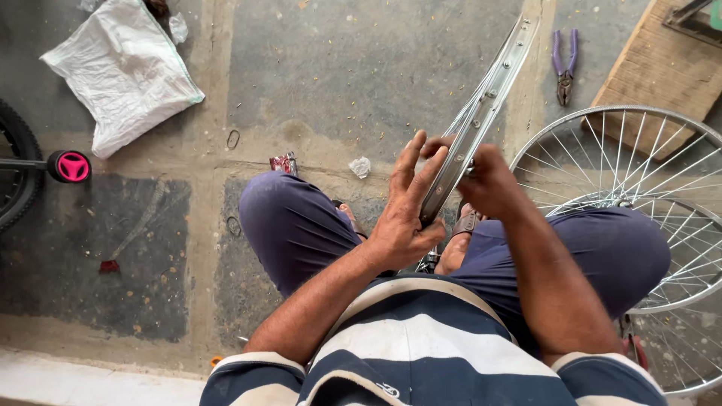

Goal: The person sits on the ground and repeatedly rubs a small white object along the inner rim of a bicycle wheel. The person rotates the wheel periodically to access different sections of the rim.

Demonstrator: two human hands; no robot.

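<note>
You sit low over a rough concrete floor (353, 68), grey with paler seams, with small bits of dirt scattered across it. Your knees in dark blue trousers fill the middle of the frame, and your striped shirt is at the bottom edge.

Between your knees you hold a bare metal wheel rim (481, 105), seen edge-on, which rises from the centre toward the upper right of the frame. Your left hand (406, 207) lies against the rim with the fingers stretched out nearly straight, only the palm and thumb pressing on the metal. Your right hand (489, 180) is curled closed around the rim from the other side, just beside the left one.

At the right side of the frame a spoked wheel (639, 165) lies flat on the floor, partly under your right knee. Purple-handled pliers (565, 64) lie at the upper right, next to a wooden board (662, 68). A white sack (124, 68) is in the upper left. At the left edge you see a black tyre (19, 169) and a pink-ended axle peg (71, 166).
</note>
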